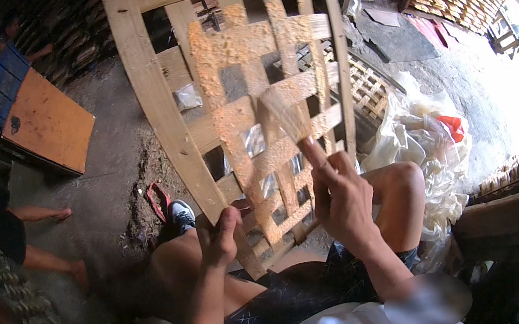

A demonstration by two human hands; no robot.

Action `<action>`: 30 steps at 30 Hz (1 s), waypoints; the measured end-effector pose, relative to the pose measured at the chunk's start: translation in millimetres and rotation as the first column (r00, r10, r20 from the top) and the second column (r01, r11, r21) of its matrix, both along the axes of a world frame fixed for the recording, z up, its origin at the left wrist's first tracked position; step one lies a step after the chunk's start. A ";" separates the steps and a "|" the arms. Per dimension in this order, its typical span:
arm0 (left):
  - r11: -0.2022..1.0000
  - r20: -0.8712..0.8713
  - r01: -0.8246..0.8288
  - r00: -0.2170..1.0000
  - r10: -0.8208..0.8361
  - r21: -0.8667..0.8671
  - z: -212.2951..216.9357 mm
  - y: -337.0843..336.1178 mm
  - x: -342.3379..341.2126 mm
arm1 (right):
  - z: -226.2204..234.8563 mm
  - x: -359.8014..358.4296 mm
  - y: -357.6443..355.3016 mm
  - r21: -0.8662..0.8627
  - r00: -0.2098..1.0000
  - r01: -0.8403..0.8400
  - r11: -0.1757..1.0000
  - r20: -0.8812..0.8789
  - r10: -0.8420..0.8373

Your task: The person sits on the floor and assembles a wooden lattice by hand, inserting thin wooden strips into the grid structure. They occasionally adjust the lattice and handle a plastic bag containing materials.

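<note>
Lattice of pale wood (pixel 254 74) extends lengthwise beyond left hand (pixel 220 238) (clasping its edge) and right hand (pixel 346 199), gripping blurred flat blade (pixel 283 116).

A wooden lattice (pixel 203 132) is held in front of the knees.
Its near left edge is gripped by the left hand (pixel 220 236); a blurred flat tool (pixel 284 117) is held over the slats by the right hand (pixel 345 197). The slats are patchily coated with orange paste (pixel 210 62). Crumpled plastic sheeting (pixel 430 160) is heaped at right.
</note>
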State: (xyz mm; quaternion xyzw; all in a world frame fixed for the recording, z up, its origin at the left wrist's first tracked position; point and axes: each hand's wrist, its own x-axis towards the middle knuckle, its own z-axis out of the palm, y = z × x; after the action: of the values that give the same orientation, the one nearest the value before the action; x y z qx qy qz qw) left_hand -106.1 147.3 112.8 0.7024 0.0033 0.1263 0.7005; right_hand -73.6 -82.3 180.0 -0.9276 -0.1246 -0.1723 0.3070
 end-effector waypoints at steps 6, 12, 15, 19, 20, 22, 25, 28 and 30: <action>0.996 0.021 0.044 0.999 -0.046 0.071 -7.3 5.9 -0.8 | -22.2 -27.8 -3.9 0.056 0.999 -0.041 0.998 0.020 0.040; 0.992 -0.036 0.080 0.996 -0.077 0.093 -9.3 6.2 -2.1 | 7.1 12.2 7.4 0.067 1.000 0.023 0.997 0.002 -0.024; 0.995 -0.071 0.047 0.997 -0.041 0.085 2.1 1.4 -4.5 | 7.7 6.4 9.2 0.063 1.000 0.004 0.998 0.004 -0.004; 0.987 -0.007 0.038 0.999 -0.037 0.154 -2.5 -0.7 -4.1 | -1.6 -20.4 -4.6 0.084 0.998 0.018 0.996 -0.062 -0.012; 0.987 -0.017 0.039 0.999 -0.036 0.158 -4.4 -2.0 -3.7 | -3.0 -17.2 -6.7 0.069 0.999 0.017 0.997 -0.047 -0.013; 0.984 -0.040 0.040 0.999 -0.034 0.173 -9.6 -1.4 -1.0 | -1.1 -2.8 -8.1 0.047 1.000 0.015 0.999 -0.018 -0.014; 0.890 0.104 -0.013 0.994 -0.038 0.455 -44.5 11.2 -2.7 | 14.5 -3.0 -2.0 0.116 0.999 -0.008 0.993 0.032 0.004; 0.988 0.013 0.092 0.995 -0.095 0.124 -26.6 1.4 0.0 | 16.6 -17.4 2.0 0.084 0.998 -0.042 0.996 0.045 0.039; 0.994 0.036 0.066 0.997 -0.070 0.083 -30.0 -3.4 1.7 | 13.2 -24.0 4.9 0.095 0.997 -0.075 0.993 -0.029 0.078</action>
State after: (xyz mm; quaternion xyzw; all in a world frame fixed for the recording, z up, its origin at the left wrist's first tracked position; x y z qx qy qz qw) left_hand -104.4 143.9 82.8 0.7275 -0.0392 0.1159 0.6751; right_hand -97.5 -77.4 193.2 -0.9095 -0.1469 -0.1508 0.3585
